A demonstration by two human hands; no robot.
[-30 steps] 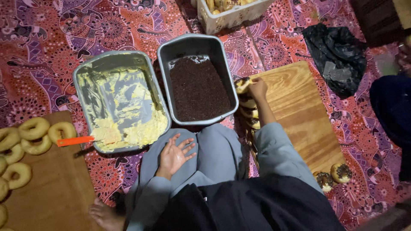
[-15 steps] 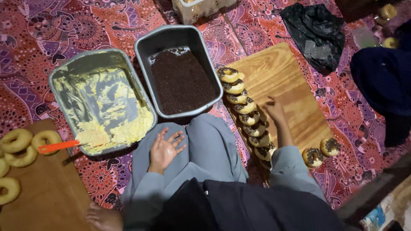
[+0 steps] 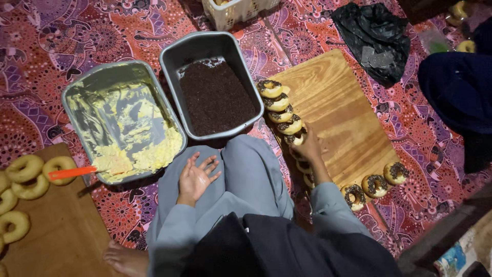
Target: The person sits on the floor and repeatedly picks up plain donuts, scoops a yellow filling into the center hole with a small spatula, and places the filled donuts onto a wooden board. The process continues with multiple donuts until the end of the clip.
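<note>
Sleeves: long pale grey-blue sleeves are being worn, each reaching to the wrist and ending in a plain, loose cuff.
Left hand (image 3: 196,178): being seen bare, with no ring, watch or glove showing.
Right hand (image 3: 309,149): being seen bare as well, with nothing worn at the wrist beyond the cuff.
Legs: the same pale grey-blue cloth is being worn over the knees, soft and lightly creased.
Front drape: a dark, nearly black cloth is being worn over the chest and lap.
Foot (image 3: 125,259): being shown bare, without sock or shoe.
</note>
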